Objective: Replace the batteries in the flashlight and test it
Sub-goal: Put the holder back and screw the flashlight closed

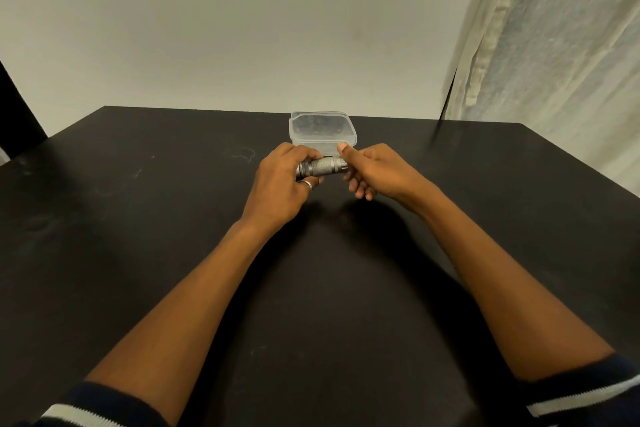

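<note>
A short silver flashlight [322,166] with a knurled barrel lies crosswise in the air just above the black table [138,218]. My left hand [280,180], with a ring on one finger, is wrapped around its left end. My right hand [374,170] pinches its right end between thumb and fingers. Both ends of the flashlight are hidden inside my hands. No loose batteries show.
A clear plastic container [322,128] stands just behind my hands near the table's far edge. A pale wall rises behind it. A light curtain [554,45] hangs at the right, beyond the table's right edge.
</note>
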### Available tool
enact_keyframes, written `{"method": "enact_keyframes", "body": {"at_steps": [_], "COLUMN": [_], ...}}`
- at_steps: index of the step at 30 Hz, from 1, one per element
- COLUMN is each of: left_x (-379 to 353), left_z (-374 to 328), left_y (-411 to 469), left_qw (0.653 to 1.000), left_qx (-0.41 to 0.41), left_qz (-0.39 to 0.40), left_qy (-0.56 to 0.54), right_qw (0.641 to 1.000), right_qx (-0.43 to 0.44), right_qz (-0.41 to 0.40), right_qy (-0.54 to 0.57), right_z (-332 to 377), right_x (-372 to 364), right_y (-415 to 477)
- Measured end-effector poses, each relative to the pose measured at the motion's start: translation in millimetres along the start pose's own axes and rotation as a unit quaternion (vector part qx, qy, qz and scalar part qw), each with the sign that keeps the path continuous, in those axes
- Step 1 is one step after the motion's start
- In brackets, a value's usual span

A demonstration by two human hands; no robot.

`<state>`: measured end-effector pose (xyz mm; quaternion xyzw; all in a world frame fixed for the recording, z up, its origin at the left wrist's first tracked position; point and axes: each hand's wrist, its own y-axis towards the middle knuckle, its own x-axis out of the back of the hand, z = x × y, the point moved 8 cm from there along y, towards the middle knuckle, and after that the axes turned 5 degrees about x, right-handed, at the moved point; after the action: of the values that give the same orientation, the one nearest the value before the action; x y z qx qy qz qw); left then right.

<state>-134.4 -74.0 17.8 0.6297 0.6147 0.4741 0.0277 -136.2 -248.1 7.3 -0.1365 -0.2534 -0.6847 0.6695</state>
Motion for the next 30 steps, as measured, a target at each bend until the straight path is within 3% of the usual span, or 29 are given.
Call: {"method": "enact_keyframes", "body": {"at_steps": [8, 22, 30], "left_x": [2.3, 3.7, 6.3], "left_z": [1.5, -0.3, 0.7], "left_y": [0.5, 1.1, 0.6], "left_qw": [1.0, 1.0, 0.999], "left_qx": [0.007, -0.001, 0.015], "left_qz": [-0.007, -0.012, -0.027], "left_qy": [-0.005, 0.002, -0.021], "right_qw": [0.995, 0.997, 0.996], "right_qx": [0.038, 0.046, 0.025], "right_qz": [0.037, 0.034, -0.043], "right_qy": [0.085, 0.058, 0.075], "right_z": [5.3, 2.7, 4.6], "right_x": [9.6, 4.0, 23.9], "right_y": [-3.1, 1.4, -1.0]}}
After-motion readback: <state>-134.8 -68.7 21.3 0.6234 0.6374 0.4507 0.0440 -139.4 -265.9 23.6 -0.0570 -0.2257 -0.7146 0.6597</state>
